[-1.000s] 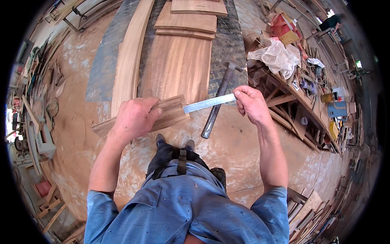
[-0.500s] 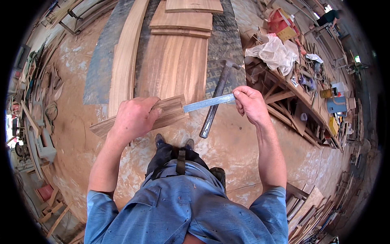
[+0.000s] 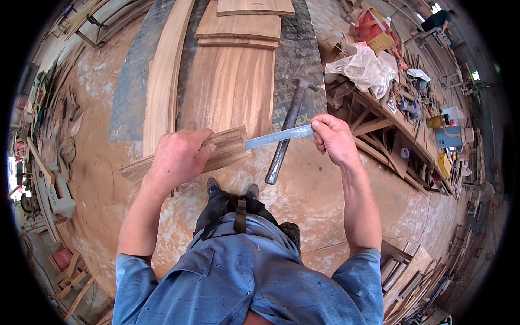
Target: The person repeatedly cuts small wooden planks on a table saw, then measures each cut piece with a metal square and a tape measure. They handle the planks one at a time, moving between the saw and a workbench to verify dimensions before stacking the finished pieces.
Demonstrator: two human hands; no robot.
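Observation:
My left hand [image 3: 180, 158] is closed around a short length of brown wood [image 3: 228, 147], which lies slantwise across the near edge of the work surface. A notch is cut into the wood's right end. Between my right thumb and fingers is one end of a flat grey metal bar [image 3: 277, 136]; my right hand [image 3: 331, 138] holds it nearly level. The bar's other end meets the notched end of the wood. Below the bar a claw hammer [image 3: 294, 108] rests on the surface, head away from me, its handle jutting past the near edge.
Wide wooden boards [image 3: 230, 86] and a long plank [image 3: 165, 70] lie on the dark panel [image 3: 127, 103]. At right a cluttered wooden bench [image 3: 401, 127] carries a white plastic bag [image 3: 365, 70] and a blue container [image 3: 448, 137]. Another person [image 3: 437, 20] stands far right.
Both hands, the wood and the metal bar keep almost the same place. The view has shifted very slightly, so the boards and the bench sit a little differently.

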